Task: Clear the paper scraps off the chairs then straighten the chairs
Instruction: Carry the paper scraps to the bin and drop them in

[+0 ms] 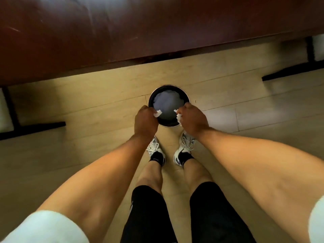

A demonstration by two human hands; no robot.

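Over bin (152, 95): left hand (145, 120), right hand (192, 120) hover, fingers clenched on paper scraps (158, 113). Scraps look light, soft, crushable; loose pinch suffices. Bin already holds crumpled paper.

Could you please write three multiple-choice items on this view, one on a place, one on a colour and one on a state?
1. Where does the round bin stand?
A. on the dark wooden table
B. on the floor just ahead of the person's shoes
C. on a chair seat

2. What colour are the paper scraps in the hands?
A. white
B. yellow
C. blue

3. How are the two hands?
A. both open and flat
B. one closed, one open
C. both closed on scraps above the bin

Answers:
1 B, the bin rests on the pale floor ahead of the shoes.
2 A, white paper pokes from each fist.
3 C, the left hand and the right hand are both fisted over the bin's rim.
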